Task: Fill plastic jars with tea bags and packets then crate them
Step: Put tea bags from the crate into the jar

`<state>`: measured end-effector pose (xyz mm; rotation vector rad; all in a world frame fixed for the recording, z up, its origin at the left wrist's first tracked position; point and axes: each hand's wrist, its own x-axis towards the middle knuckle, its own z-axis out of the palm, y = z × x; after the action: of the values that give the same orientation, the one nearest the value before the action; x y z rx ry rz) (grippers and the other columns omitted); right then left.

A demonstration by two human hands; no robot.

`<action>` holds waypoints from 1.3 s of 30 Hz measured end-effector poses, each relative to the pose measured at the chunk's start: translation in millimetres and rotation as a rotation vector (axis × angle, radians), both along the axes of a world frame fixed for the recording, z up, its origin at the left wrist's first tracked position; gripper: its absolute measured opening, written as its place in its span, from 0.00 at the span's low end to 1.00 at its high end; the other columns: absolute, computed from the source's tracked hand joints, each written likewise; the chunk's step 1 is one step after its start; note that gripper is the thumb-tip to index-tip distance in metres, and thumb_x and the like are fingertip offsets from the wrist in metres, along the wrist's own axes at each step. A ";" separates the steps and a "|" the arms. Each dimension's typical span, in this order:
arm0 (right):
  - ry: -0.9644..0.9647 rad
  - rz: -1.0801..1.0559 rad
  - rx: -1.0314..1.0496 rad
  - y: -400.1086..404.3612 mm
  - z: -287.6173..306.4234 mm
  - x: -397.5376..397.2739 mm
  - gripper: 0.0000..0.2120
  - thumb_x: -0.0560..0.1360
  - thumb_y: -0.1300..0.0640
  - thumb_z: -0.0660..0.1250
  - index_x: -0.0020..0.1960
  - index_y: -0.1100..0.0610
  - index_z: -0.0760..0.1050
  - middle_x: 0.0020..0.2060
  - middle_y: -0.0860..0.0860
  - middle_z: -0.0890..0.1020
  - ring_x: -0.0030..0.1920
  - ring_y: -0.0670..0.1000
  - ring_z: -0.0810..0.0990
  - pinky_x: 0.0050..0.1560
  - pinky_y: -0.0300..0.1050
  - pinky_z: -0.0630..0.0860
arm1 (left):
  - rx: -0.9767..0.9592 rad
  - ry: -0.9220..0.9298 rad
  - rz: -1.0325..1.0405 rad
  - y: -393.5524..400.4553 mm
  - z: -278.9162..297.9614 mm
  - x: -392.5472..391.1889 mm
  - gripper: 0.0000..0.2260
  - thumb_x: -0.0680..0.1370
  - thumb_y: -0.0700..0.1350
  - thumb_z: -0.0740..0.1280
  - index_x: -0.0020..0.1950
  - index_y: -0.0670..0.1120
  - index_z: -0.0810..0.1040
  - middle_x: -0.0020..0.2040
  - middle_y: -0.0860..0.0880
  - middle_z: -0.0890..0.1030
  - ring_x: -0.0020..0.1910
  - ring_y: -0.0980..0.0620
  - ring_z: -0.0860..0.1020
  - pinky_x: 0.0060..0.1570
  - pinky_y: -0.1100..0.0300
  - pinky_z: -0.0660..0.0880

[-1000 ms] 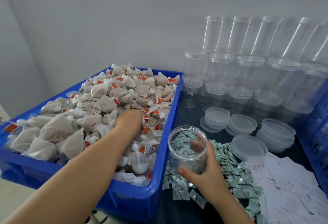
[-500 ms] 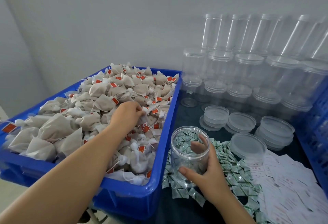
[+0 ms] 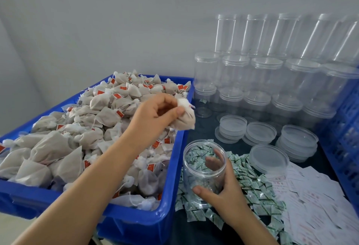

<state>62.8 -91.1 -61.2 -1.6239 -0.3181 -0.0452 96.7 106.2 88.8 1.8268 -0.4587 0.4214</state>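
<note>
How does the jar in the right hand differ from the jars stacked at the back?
The held jar has no lid; the stacked jars are lidded. The held jar stands alone among green packets, gripped by the right hand; the stacked jars sit in tiers. Both are clear plastic and empty.

Soft, even, bright light; faint shadows, wide-angle bending at edges, slight overall blur.

Left hand (image 3: 155,112) raised, fingers pinched; right hand (image 3: 223,190) curled in grip.
</note>
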 end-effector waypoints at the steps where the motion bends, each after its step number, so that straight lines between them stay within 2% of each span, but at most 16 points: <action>1: 0.000 -0.006 -0.006 0.2 -0.4 0.2 0.45 0.54 0.41 0.81 0.64 0.21 0.62 0.62 0.34 0.75 0.65 0.31 0.71 0.54 0.25 0.72 | 0.006 0.018 -0.057 -2.8 -0.7 -1.8 0.04 0.74 0.42 0.69 0.44 0.51 0.77 0.38 0.59 0.83 0.37 0.63 0.80 0.36 0.72 0.75; 4: -0.005 -0.014 -0.013 0.0 -1.0 0.5 0.46 0.54 0.41 0.81 0.65 0.22 0.62 0.64 0.37 0.75 0.65 0.32 0.72 0.55 0.25 0.71 | 0.026 0.074 -0.184 -11.3 -6.2 -3.9 0.05 0.70 0.45 0.70 0.45 0.49 0.78 0.39 0.55 0.83 0.39 0.59 0.82 0.38 0.69 0.76; 7: -0.017 -0.008 -0.015 0.9 0.9 0.9 0.46 0.54 0.41 0.81 0.64 0.21 0.62 0.65 0.39 0.74 0.65 0.33 0.72 0.58 0.29 0.74 | 0.163 0.077 -0.239 -15.9 -13.5 -2.8 0.05 0.70 0.44 0.72 0.43 0.52 0.78 0.41 0.56 0.82 0.41 0.58 0.81 0.42 0.67 0.77; 10: -0.035 0.008 -0.004 1.3 1.5 1.4 0.45 0.56 0.44 0.82 0.65 0.22 0.63 0.65 0.41 0.76 0.65 0.38 0.75 0.58 0.31 0.74 | 0.270 0.095 -0.291 -17.5 -18.8 -3.4 0.07 0.72 0.41 0.73 0.44 0.52 0.79 0.42 0.56 0.82 0.40 0.61 0.80 0.43 0.69 0.75; 12: -0.041 0.022 0.002 1.8 2.5 1.6 0.44 0.58 0.47 0.82 0.65 0.24 0.65 0.63 0.39 0.78 0.64 0.41 0.77 0.58 0.32 0.75 | 0.378 0.045 -0.275 -18.1 -19.6 -4.3 0.06 0.72 0.43 0.74 0.43 0.53 0.79 0.42 0.58 0.81 0.41 0.63 0.78 0.44 0.72 0.72; 16: -0.029 0.034 0.023 1.4 1.4 1.9 0.47 0.59 0.49 0.83 0.72 0.35 0.63 0.63 0.37 0.77 0.65 0.43 0.77 0.59 0.33 0.74 | 0.555 -0.016 -0.258 -17.7 -19.7 -5.9 0.11 0.72 0.47 0.74 0.45 0.62 0.75 0.42 0.63 0.80 0.46 0.61 0.76 0.47 0.69 0.71; 20: -0.007 0.036 -0.008 0.5 0.3 1.2 0.50 0.57 0.44 0.82 0.72 0.33 0.61 0.64 0.36 0.75 0.66 0.40 0.75 0.60 0.33 0.74 | 0.771 -0.042 -0.268 -19.3 -19.5 -6.2 0.18 0.73 0.48 0.69 0.52 0.71 0.70 0.40 0.62 0.79 0.48 0.63 0.70 0.50 0.70 0.65; 24: -0.005 0.034 -0.049 0.0 1.0 0.6 0.50 0.57 0.41 0.82 0.70 0.28 0.59 0.67 0.38 0.74 0.67 0.40 0.74 0.62 0.37 0.74 | 0.873 -0.044 -0.285 -21.3 -19.8 -5.0 0.09 0.74 0.49 0.67 0.51 0.59 0.80 0.36 0.64 0.75 0.47 0.63 0.68 0.54 0.61 0.66; 27: -0.007 0.032 -0.062 0.5 1.7 0.0 0.49 0.56 0.41 0.82 0.69 0.26 0.58 0.68 0.39 0.73 0.67 0.37 0.73 0.59 0.30 0.73 | 0.902 -0.041 -0.292 -21.0 -20.7 -3.1 0.07 0.73 0.50 0.67 0.48 0.55 0.82 0.36 0.64 0.74 0.46 0.63 0.68 0.54 0.61 0.65; 30: -0.006 0.043 -0.065 0.8 1.2 -0.4 0.49 0.56 0.41 0.82 0.69 0.25 0.58 0.68 0.38 0.72 0.67 0.38 0.73 0.60 0.33 0.74 | 0.956 -0.021 -0.303 -20.1 -21.4 -0.4 0.04 0.74 0.52 0.69 0.46 0.55 0.82 0.38 0.61 0.75 0.45 0.62 0.67 0.55 0.61 0.64; 33: -0.022 0.035 -0.074 0.6 0.9 -0.7 0.47 0.56 0.40 0.82 0.67 0.22 0.59 0.63 0.30 0.72 0.66 0.36 0.73 0.58 0.31 0.74 | 0.991 -0.001 -0.301 -19.3 -21.4 0.7 0.04 0.74 0.53 0.70 0.43 0.54 0.82 0.37 0.62 0.73 0.46 0.61 0.67 0.54 0.61 0.65; 35: -0.016 0.037 -0.062 0.8 1.6 -1.1 0.46 0.56 0.41 0.82 0.65 0.20 0.59 0.62 0.29 0.72 0.66 0.36 0.73 0.58 0.32 0.75 | 0.995 0.010 -0.299 -19.2 -21.3 0.7 0.04 0.74 0.53 0.70 0.42 0.54 0.82 0.37 0.62 0.72 0.46 0.61 0.67 0.54 0.63 0.64; 39: -0.001 0.055 -0.039 1.8 3.1 -1.8 0.46 0.56 0.42 0.82 0.66 0.22 0.61 0.67 0.36 0.72 0.67 0.38 0.74 0.59 0.36 0.77 | 0.972 0.012 -0.279 -17.9 -23.2 1.0 0.04 0.74 0.52 0.70 0.40 0.55 0.81 0.38 0.60 0.74 0.46 0.61 0.68 0.52 0.66 0.63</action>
<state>61.0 -89.3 -58.2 -1.6526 -0.3659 0.0018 97.7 88.3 65.5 2.6289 -1.0142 -0.0411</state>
